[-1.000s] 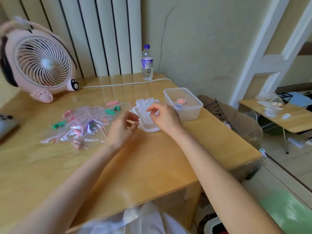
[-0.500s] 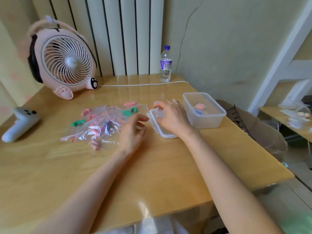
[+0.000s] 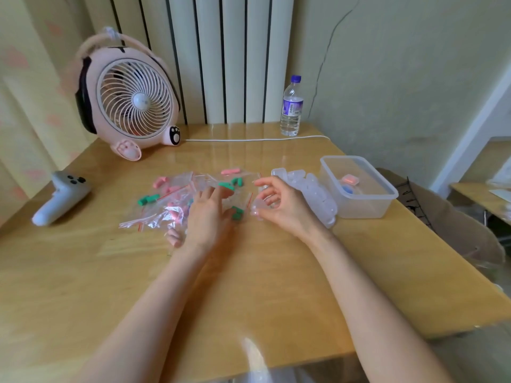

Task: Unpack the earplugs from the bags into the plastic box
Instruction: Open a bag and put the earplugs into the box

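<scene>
Left hand (image 3: pixel 206 217) on bags (image 3: pixel 177 197), right hand (image 3: pixel 279 205) curled, bottle (image 3: pixel 291 106) label (unreadable)

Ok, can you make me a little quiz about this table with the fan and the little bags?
1. True or false: the plastic box has its lid on.
2. Which stands nearer the wall: the water bottle or the white controller?
3. The left hand rests on the pile of ____.

Key:
1. False; the box is open, with a few small items inside.
2. The water bottle.
3. Bags, clear ones holding pink and green earplugs.
</scene>
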{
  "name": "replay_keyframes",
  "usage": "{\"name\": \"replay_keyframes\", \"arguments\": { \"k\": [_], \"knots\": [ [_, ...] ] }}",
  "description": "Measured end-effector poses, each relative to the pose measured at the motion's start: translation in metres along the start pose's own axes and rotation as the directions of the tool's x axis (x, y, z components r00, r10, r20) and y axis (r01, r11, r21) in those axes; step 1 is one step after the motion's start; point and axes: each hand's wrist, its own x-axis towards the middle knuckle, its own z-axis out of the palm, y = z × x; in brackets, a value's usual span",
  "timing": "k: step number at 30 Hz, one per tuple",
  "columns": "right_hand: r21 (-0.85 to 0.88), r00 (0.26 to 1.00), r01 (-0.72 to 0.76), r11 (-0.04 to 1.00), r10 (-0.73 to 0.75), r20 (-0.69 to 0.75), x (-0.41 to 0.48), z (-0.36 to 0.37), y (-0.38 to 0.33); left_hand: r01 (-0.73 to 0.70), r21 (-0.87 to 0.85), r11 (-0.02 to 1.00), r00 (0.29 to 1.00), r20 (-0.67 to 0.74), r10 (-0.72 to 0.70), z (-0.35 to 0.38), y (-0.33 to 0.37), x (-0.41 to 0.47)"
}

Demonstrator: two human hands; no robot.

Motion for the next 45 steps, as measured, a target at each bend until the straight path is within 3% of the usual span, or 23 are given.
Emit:
{"name": "replay_keyframes", "arguments": {
  "k": [4,8,11,14,16,19,21,23,27,29,32,34,36,37,40,45],
  "knots": [
    [-0.353,0.989,0.132,0.926,-0.099,0.110,-0.004,0.008,0.002,0.047,0.200,0.979,0.982,0.169,-0.082,0.003,-0.004,0.001],
    [-0.484,0.982,0.154,0.861,-0.081,0.169,-0.003,0.006,0.004,0.022,0.210,0.977,0.993,0.111,-0.046,0.004,-0.005,0.002],
    [-0.468,0.984,0.146,0.872,-0.080,0.158,-0.003,0.005,0.006,0.042,0.066,0.997,0.999,0.004,-0.042,-0.001,-0.001,0.001],
    [-0.331,0.980,0.175,0.927,-0.195,-0.028,-0.001,0.006,0.006,0.117,-0.206,0.972,0.986,-0.095,-0.139,-0.010,0.007,0.002],
    [-0.237,0.967,0.188,0.953,-0.222,-0.127,0.001,0.009,0.007,0.185,-0.496,0.848,0.965,-0.073,-0.253,-0.015,0.012,0.004],
    [-0.149,0.975,0.146,0.978,-0.167,-0.143,0.005,0.014,0.009,0.284,-0.862,0.419,0.933,0.149,-0.327,-0.021,0.019,0.005],
    [0.017,0.989,0.053,0.998,-0.050,-0.142,0.007,0.013,0.005,0.317,-0.928,0.193,0.923,0.256,-0.286,-0.026,0.024,0.005],
    [0.218,0.988,-0.027,0.976,0.059,-0.143,0.007,0.007,0.001,0.331,-0.942,0.049,0.916,0.308,-0.256,-0.030,0.029,0.004],
    [0.478,0.991,-0.086,0.874,0.126,-0.053,0.005,0.000,-0.002,0.371,-0.923,-0.103,0.899,0.385,-0.207,-0.034,0.033,0.002],
    [0.518,0.992,-0.056,0.854,0.107,-0.070,0.004,-0.001,-0.002,0.404,-0.914,-0.043,0.894,0.404,-0.192,-0.034,0.033,0.002],
    [0.516,0.990,-0.008,0.857,0.079,-0.115,0.002,-0.003,-0.005,0.364,-0.896,0.254,0.910,0.283,-0.304,-0.027,0.029,0.004],
    [0.467,0.992,0.026,0.884,0.036,-0.123,0.001,-0.003,-0.005,0.244,-0.839,0.486,0.930,0.062,-0.361,-0.026,0.027,0.001],
    [0.391,0.994,0.063,0.918,-0.021,-0.110,0.000,-0.001,-0.003,0.037,-0.674,0.738,0.968,-0.159,-0.194,-0.026,0.024,-0.001],
    [0.355,0.994,0.071,0.932,-0.038,-0.099,0.000,0.000,-0.003,-0.045,-0.581,0.813,0.979,-0.188,-0.081,-0.026,0.024,-0.002],
    [0.326,0.995,0.077,0.942,-0.054,-0.080,-0.001,0.004,-0.004,-0.084,-0.460,0.884,0.995,-0.088,0.048,-0.024,0.030,-0.004],
    [0.390,0.991,0.085,0.917,-0.037,-0.130,-0.002,0.002,-0.006,0.022,-0.519,0.854,0.999,-0.015,-0.035,-0.023,0.037,-0.006]
  ]
}}
